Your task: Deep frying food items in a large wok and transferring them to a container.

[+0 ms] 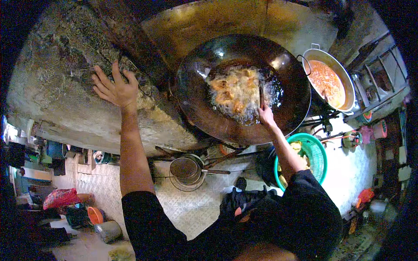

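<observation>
My left hand [117, 85] is spread, with nothing in it, over or against the stained concrete ledge [81, 111] left of the wok; whether it touches the surface I cannot tell. My right hand [266, 115] grips the handle of a dark utensil [261, 94] whose far end reaches into the bubbling oil. Golden-brown pieces of food [240, 88] fry in the oil at the centre of a large black wok [196, 114]. Below my right forearm stands a green plastic basket [323, 160] holding pale yellow pieces, partly hidden by the arm.
Right of the wok, a two-handled metal pan [351, 88] holds an orange-red mixture. A wire strainer [184, 168] with a long handle rests on a round vessel near the tiled floor. A gas cylinder [352, 139] stands at right. Metal sheeting [228, 19] backs the wok; an orange basin [95, 215] lies lower left.
</observation>
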